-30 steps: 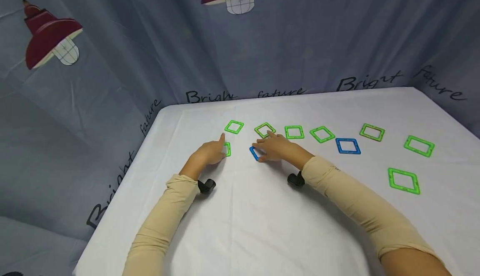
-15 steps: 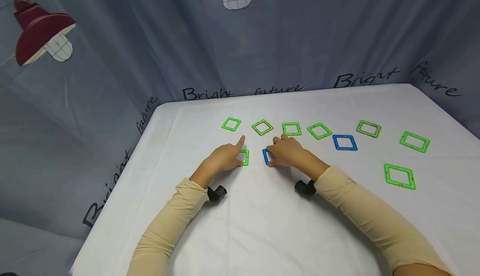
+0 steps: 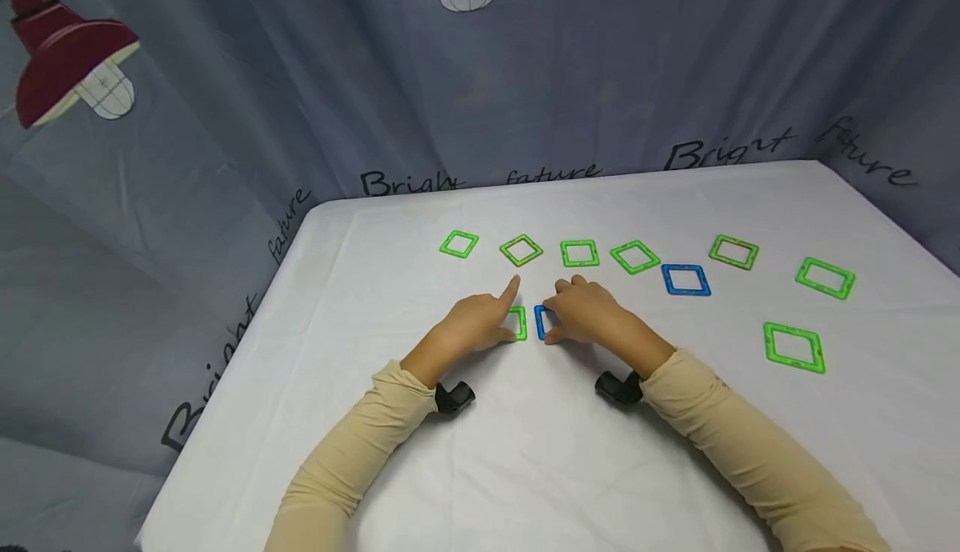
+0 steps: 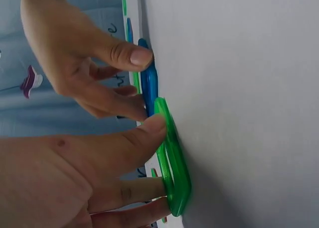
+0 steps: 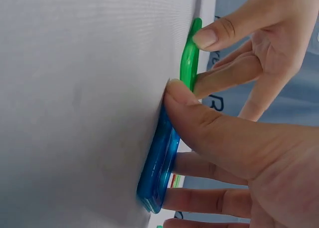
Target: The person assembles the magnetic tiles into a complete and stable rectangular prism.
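green frame [image 3: 519, 323] and blue frame [image 3: 542, 321] lie flat side by side on the white cloth-covered surface [image 3: 525, 460], near its middle, their facing edges close and running toward 12 o'clock; whether those edges touch cannot be told. both are square, open in the centre, of glossy see-through plastic with rounded rims. the left hand [image 3: 480, 323] grips the green frame, thumb on its near rim and fingers curled on the far side, the index finger pointing toward 1 o'clock. the right hand [image 3: 588, 312] grips the blue frame likewise, thumb pressed on the near edge, fingers curled over the rest. in the wrist views each frame sits flush on the cloth, edge-on.

at 12 o'clock from the hands runs a loose row of like frames: four green ones [image 3: 580, 253], then a second blue [image 3: 686, 280] toward 2 o'clock, with three more green [image 3: 793, 347] further toward 3 o'clock. some sit square, others turned like diamonds.
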Motion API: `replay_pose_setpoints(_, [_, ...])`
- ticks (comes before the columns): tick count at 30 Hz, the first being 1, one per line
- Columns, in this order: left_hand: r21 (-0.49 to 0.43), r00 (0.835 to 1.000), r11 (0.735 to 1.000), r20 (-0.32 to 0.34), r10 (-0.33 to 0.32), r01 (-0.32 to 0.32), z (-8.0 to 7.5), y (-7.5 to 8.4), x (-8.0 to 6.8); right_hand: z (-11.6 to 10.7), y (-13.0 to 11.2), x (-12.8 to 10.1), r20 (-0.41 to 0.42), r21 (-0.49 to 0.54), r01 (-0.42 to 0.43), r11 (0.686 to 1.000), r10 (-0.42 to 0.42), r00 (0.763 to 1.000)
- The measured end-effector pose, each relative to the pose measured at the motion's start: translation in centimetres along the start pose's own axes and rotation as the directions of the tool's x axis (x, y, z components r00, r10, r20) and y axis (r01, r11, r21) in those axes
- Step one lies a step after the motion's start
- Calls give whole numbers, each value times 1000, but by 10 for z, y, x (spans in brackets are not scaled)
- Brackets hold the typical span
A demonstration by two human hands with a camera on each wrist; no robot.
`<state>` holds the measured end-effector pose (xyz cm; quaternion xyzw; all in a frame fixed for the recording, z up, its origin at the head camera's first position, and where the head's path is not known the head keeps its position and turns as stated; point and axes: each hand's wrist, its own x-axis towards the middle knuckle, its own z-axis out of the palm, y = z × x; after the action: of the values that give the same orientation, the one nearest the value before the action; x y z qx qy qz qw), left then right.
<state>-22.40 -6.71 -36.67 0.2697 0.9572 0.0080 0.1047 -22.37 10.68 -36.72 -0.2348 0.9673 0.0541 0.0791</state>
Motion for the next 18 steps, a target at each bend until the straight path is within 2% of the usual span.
replay_pose_setpoints(6, [44,998,998,-33,48,-47,1,9,3,-3,-1,-4,-6,-6,3,1000,-3,1000])
replay_pose_setpoints(18, [67,999,997,-28,43,-41,2,11,3,-5,-4,-5,16,-22,17,1000,-16,1000])
